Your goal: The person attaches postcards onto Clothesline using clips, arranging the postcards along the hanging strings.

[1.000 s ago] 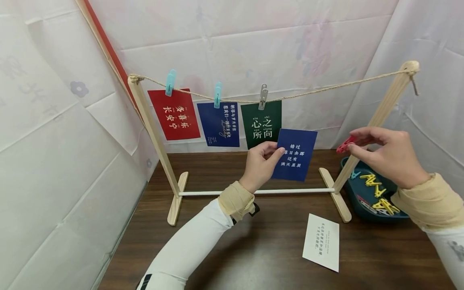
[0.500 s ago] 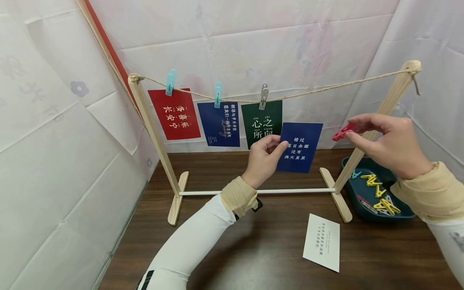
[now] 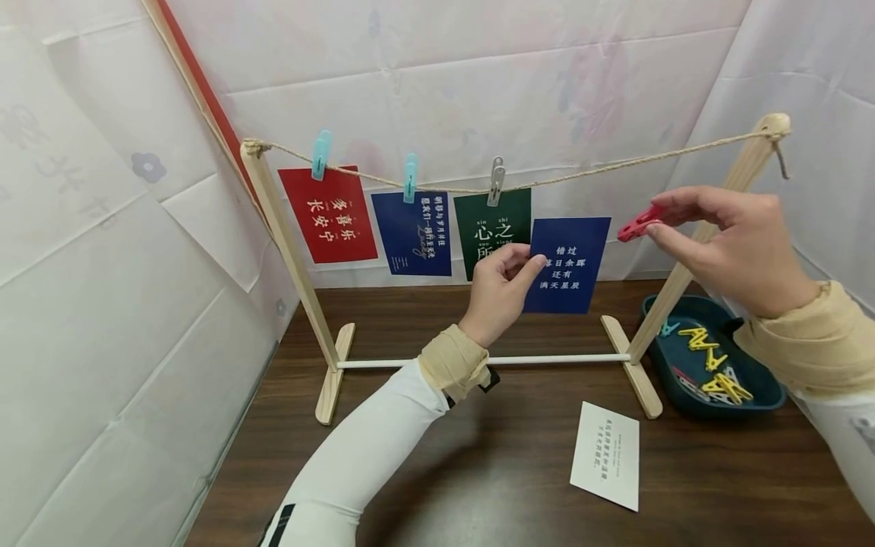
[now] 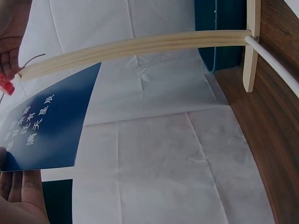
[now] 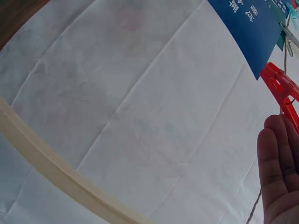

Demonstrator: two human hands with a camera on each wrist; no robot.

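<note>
My left hand (image 3: 501, 291) pinches the left edge of a blue card (image 3: 570, 266) with white writing, which is upright just below the string (image 3: 601, 170). To its right, my right hand (image 3: 731, 239) holds a red clothespin (image 3: 639, 222) between thumb and fingers, its tip pointing left toward the card. In the right wrist view the red clothespin (image 5: 280, 88) overlaps the corner of the blue card (image 5: 254, 32). Left along the string hang a green card (image 3: 494, 220) from a grey clothespin (image 3: 496, 182), and a blue card (image 3: 410, 235) and a red card (image 3: 328, 216) from light blue clothespins.
The string runs between two wooden posts (image 3: 290, 251) joined low down by a white rod (image 3: 547, 359). A dark teal tray (image 3: 738, 412) with several clothespins stands behind the right post's foot. A white card (image 3: 605, 456) lies on the brown table (image 3: 513, 471).
My left hand has raised the blue card closer to the string and slightly right. My right hand has moved up and left with the red clothespin. The hanging cards have stayed put.
</note>
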